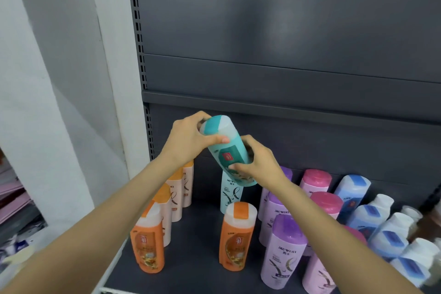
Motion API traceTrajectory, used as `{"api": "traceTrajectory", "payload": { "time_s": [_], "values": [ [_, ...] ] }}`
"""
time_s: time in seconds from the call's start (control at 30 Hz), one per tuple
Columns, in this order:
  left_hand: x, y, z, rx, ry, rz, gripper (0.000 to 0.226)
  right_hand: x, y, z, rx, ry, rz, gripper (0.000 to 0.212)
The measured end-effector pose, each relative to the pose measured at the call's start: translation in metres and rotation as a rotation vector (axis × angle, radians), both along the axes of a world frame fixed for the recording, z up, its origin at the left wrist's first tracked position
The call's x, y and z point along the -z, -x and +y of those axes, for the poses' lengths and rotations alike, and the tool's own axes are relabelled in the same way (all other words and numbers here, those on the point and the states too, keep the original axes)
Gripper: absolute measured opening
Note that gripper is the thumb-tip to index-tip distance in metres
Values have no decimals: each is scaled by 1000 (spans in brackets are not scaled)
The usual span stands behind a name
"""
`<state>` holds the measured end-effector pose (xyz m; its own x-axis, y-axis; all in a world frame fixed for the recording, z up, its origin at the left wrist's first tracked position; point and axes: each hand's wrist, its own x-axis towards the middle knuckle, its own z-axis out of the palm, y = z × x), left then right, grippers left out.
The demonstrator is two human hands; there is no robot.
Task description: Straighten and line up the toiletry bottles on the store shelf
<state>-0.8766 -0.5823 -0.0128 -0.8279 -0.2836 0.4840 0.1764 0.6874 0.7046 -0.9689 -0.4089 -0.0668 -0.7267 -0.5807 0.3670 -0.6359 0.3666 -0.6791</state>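
Teal bottle tilted up in the air over the shelf, gripped near its cap by the left hand and lower down by the right hand, above another teal bottle, with orange bottles left, purple bottles right.

This is a shop aisle. A dark grey metal shelf unit stands against a white wall, its slotted upright running up the left edge of a plain back panel. On the shelf stand many identical branded toiletry bottles sorted by colour: orange ones toward the left edge, purple, pink and blue toward the right.
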Motion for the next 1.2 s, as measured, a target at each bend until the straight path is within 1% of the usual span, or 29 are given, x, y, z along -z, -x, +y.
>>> {"api": "traceTrajectory", "payload": {
  "time_s": [0.1, 0.2, 0.3, 0.37, 0.43, 0.57, 0.63, 0.73, 0.83, 0.93, 1.0, 1.2],
  "values": [
    [-6, 12, 11, -90, 55, 4, 46, -2, 10, 8, -95, 47, -145, 46],
    [-11, 21, 14, -37, 90, -82, 46, -6, 20, 17, -213, 26, -278, 43],
    [-14, 27, 16, 6, 119, -112, 46, -5, 25, 22, -237, -5, -321, 42],
    [-11, 30, 19, -9, 99, -64, 45, -1, 28, 22, -202, -6, -296, 43],
    [-6, 35, 25, -25, 57, -31, 42, -1, 31, 26, -133, -43, -217, 46],
    [12, 45, 31, 9, 44, -68, 44, 1, 36, 42, -25, -260, -37, 53],
    [20, 50, 31, 34, 64, -110, 46, 6, 39, 51, 13, -354, -23, 54],
    [35, 55, 33, 96, 77, -175, 44, 16, 43, 64, 34, -489, -10, 51],
    [50, 59, 33, 117, 75, -207, 43, 25, 45, 73, 44, -587, -13, 50],
    [64, 61, 31, 154, 64, -245, 41, 35, 45, 80, 39, -644, -36, 50],
    [75, 62, 31, 186, 64, -276, 40, 41, 45, 84, 56, -676, -18, 47],
    [105, 66, 32, 205, 15, -342, 43, 50, 47, 88, 107, -669, 1, 42]
  ]
}}
